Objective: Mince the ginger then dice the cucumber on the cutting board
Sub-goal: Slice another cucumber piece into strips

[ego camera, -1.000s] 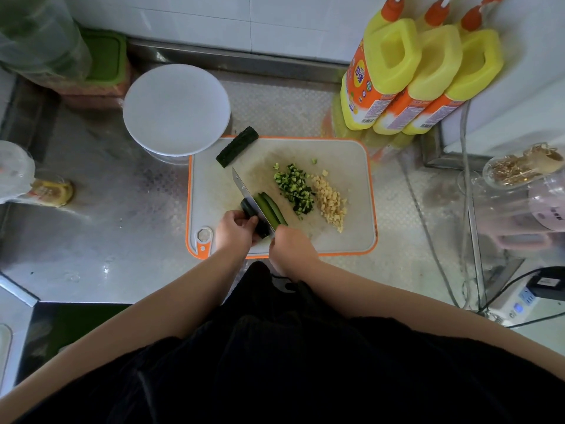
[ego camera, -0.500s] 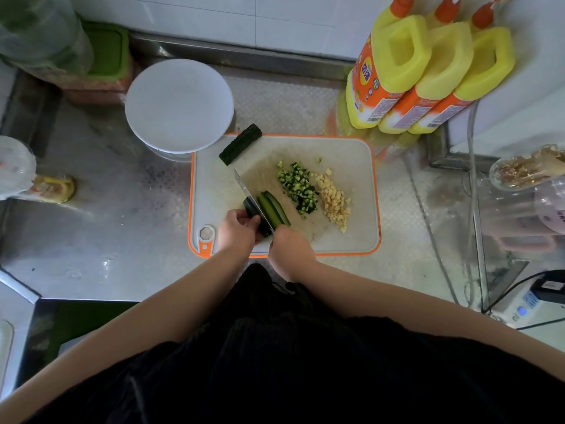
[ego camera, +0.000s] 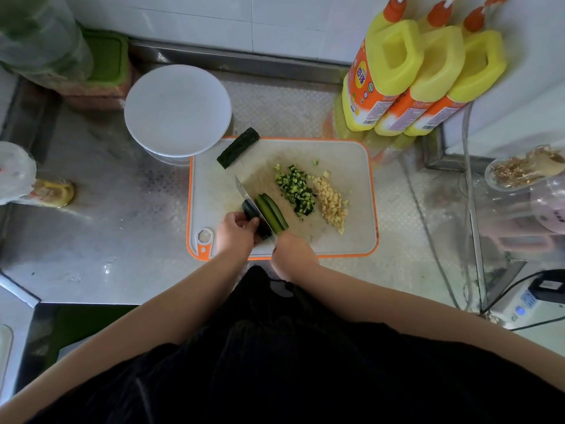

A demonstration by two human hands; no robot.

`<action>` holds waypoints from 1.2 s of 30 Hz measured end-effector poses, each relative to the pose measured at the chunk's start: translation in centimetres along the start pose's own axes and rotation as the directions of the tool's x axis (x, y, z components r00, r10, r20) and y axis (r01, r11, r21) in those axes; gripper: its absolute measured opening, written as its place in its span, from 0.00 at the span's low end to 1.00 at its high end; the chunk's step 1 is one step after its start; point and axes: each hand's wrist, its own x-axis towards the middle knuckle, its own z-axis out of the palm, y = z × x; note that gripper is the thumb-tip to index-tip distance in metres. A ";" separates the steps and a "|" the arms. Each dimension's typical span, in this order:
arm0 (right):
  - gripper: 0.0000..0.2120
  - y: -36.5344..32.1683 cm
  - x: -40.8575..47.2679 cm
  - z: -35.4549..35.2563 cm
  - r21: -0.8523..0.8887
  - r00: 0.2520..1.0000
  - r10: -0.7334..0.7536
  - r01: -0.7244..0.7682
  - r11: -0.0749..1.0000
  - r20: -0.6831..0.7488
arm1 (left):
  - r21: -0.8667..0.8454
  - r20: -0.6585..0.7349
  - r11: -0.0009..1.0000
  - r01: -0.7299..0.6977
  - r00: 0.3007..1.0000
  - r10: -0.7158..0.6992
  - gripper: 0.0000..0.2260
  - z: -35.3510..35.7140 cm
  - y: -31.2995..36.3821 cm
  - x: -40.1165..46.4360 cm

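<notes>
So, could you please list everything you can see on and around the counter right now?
cutting board: 1, white with orange rim, counter centre
minced ginger: 1 pile, pale yellow, right part of board
diced cucumber: 1 pile, green, left of the ginger
cucumber strips: a few, green, under the knife
cucumber chunk: 1, dark green, across the board's far-left edge
knife: 1, silver blade, cutting lengthwise
round lid: 1, white, behind the board
detergent bottles: 3, yellow and orange, far right
left hand: steadies the cucumber
right hand: grips the knife handle
</notes>
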 end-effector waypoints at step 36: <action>0.22 1.6 -0.3 -0.1 -0.019 0.982 -0.175 0.174 0.985 -0.072 | 0.046 0.063 0.993 -0.112 0.992 0.109 0.08 -0.8 -0.3 -0.1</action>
